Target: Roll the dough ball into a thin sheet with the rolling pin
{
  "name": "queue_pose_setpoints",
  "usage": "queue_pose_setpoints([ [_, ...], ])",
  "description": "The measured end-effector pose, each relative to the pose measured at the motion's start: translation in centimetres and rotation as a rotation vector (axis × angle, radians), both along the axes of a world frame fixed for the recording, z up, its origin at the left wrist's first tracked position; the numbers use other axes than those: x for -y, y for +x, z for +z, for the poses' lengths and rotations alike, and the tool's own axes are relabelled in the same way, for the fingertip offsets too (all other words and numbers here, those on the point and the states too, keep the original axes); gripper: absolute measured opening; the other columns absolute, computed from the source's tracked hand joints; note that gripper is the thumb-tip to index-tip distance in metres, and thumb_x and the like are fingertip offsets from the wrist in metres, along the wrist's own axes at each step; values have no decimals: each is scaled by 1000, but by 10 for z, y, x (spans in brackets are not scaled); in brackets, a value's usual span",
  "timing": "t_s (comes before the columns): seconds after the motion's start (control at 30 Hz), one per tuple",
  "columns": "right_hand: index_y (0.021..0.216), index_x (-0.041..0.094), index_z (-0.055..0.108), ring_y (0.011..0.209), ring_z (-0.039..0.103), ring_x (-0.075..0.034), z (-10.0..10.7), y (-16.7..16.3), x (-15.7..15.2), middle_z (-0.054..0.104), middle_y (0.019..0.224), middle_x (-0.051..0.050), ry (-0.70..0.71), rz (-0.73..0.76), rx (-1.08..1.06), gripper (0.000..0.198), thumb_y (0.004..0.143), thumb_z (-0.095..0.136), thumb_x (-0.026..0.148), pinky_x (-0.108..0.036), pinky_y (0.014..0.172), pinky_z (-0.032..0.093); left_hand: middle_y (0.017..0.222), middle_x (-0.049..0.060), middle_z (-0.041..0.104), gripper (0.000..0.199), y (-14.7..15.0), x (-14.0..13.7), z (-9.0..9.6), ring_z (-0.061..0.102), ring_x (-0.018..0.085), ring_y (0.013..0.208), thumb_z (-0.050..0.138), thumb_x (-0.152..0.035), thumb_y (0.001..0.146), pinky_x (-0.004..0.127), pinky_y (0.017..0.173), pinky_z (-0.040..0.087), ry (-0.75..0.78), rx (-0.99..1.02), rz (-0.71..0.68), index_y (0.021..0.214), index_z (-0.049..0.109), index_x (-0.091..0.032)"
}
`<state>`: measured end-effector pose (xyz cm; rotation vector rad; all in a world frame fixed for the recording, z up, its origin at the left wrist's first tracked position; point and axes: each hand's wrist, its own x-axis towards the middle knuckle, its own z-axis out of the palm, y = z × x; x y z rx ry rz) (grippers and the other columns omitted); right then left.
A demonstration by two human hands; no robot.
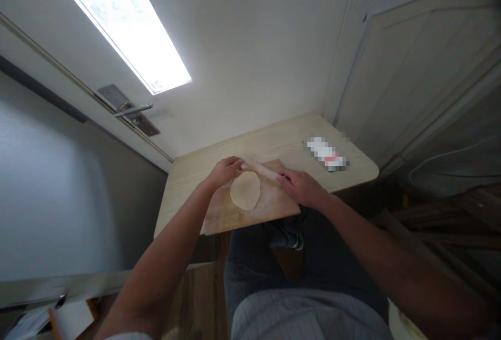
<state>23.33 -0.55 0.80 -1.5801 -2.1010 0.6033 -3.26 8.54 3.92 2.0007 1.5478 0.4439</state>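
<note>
A pale wooden rolling pin (263, 168) spans the gap between my hands, at the far edge of a flat round of dough (246, 190). My left hand (226, 169) is closed on the pin's left end. Around its right end my right hand (300, 185) is wrapped. The dough lies on a wooden board (223, 219) that looks dusted with flour. Whether the pin touches the dough or is just above it, I cannot tell.
The board sits on a small light wood table (188, 175), pushed against a white door (250, 58) with a metal handle (135, 110). A blurred-out object, likely a phone (326, 153), lies on the table's right side. My legs are close to the front edge.
</note>
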Motion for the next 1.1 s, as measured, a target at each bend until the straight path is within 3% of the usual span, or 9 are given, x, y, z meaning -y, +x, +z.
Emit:
queue_pose_setpoints([
  [0.13,109,21,67,93,68,-20,-2,8,10,75,100,-7,-50,-117,-110,35,101,39,42,-26,77,44,98,6,73,37,4,7,-14,66,18,86,58,-38,89,31,79,52,72,-33,-67,120,67,-22],
  [0.33,110,22,67,94,68,-20,-7,10,26,75,101,-7,-104,-201,-190,32,99,44,41,-26,78,45,110,7,70,26,6,9,-30,62,22,105,54,-30,91,36,95,48,319,-268,-41,108,73,-25],
  [0.43,109,22,67,92,68,-19,-8,10,31,75,101,-6,-99,-211,-230,31,99,44,40,-26,77,45,116,6,68,29,4,12,-29,60,22,108,49,-33,95,36,98,46,323,-290,-125,110,74,-27],
  [0.57,108,20,67,92,67,-20,-6,6,34,75,101,-8,-96,-228,-271,33,99,43,41,-26,76,44,137,2,59,39,-1,26,-23,51,23,125,39,-44,101,42,109,37,337,-362,-288,127,65,-33],
  [0.73,107,21,67,90,67,-19,-5,-2,33,75,98,-7,-107,-219,-283,32,99,44,40,-26,75,44,148,2,50,42,-11,38,-24,42,25,135,36,-46,102,49,114,29,366,-422,-235,137,57,-35],
  [0.9,108,20,67,92,68,-21,-6,-8,26,74,98,-8,-91,-239,-186,31,99,45,40,-27,76,44,126,7,65,37,-12,39,-19,55,23,118,46,-42,97,39,104,41,326,-345,-161,122,68,-26],
  [1.0,109,20,67,91,68,-21,-5,-12,23,74,98,-8,-92,-251,-133,32,99,46,42,-27,76,44,105,8,72,35,-10,38,-14,63,23,99,48,-45,94,34,85,47,195,-333,11,107,72,-22],
  [1.1,110,20,66,91,68,-21,-3,-15,21,74,102,-8,-106,-245,-89,31,99,47,42,-27,74,44,94,8,74,34,-11,30,-13,65,22,84,53,-50,89,31,70,44,30,-340,129,96,71,-22],
])
